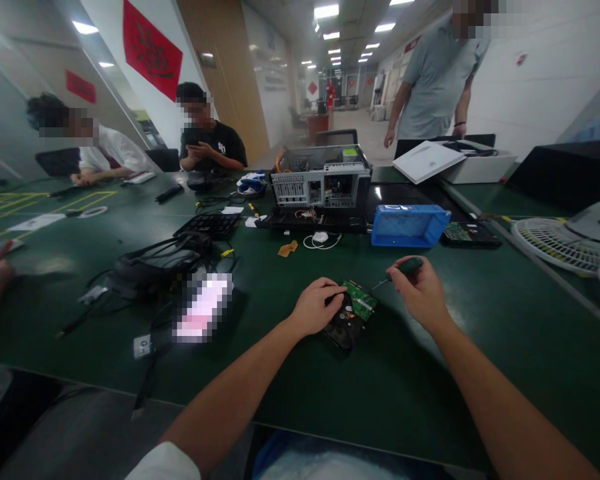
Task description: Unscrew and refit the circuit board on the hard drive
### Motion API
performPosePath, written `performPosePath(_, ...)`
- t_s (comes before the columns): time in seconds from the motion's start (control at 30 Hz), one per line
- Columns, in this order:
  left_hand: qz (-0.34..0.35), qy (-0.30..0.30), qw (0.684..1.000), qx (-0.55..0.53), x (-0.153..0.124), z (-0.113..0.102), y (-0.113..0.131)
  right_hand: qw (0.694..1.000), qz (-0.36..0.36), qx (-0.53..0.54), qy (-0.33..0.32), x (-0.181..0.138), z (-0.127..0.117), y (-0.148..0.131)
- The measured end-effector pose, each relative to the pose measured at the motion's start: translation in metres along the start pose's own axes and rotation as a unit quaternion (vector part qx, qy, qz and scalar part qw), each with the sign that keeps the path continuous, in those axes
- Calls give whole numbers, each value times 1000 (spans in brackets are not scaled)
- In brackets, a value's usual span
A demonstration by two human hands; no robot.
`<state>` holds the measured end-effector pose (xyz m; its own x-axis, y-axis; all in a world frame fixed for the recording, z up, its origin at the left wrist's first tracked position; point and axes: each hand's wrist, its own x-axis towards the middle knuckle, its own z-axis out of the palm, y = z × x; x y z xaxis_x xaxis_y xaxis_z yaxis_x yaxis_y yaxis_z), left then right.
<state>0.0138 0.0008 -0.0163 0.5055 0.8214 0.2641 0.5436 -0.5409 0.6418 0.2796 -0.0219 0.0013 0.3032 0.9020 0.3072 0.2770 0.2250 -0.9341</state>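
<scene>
A hard drive (347,325) lies on the green table with its circuit board (362,301) facing up. My left hand (320,303) grips its left side, fingers bent over the top edge. In my right hand (420,293) is a screwdriver (407,266) with a dark green handle, pinched between thumb and fingers. Its thin shaft slants down to the left, and the tip is close to the board's upper right edge; I cannot tell whether they touch. Part of the drive is hidden under my left fingers.
Beyond the drive stand a blue plastic bin (405,227) and an opened computer case (320,177). Another hard drive (470,235) lies right of the bin, near a white fan (570,237). Black straps and cables (150,267) and a lit phone (203,308) are left. Other people are around the table.
</scene>
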Motion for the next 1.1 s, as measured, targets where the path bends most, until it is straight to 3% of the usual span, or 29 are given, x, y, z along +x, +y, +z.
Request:
performPosePath(0.17, 1, -9, 1000, -2, 0, 0, -2, 994, -55, -87, -31, -9, 4, -4)
performPosePath(0.77, -7, -9, 1000, -14, 1, -1, -1, 990, -59, -126, -35, -12, 8, -12)
performPosePath(1.1, 5, 0, 1000, -13, 2, 2, -3, 960, -128, -248, 38, -16, 15, -15)
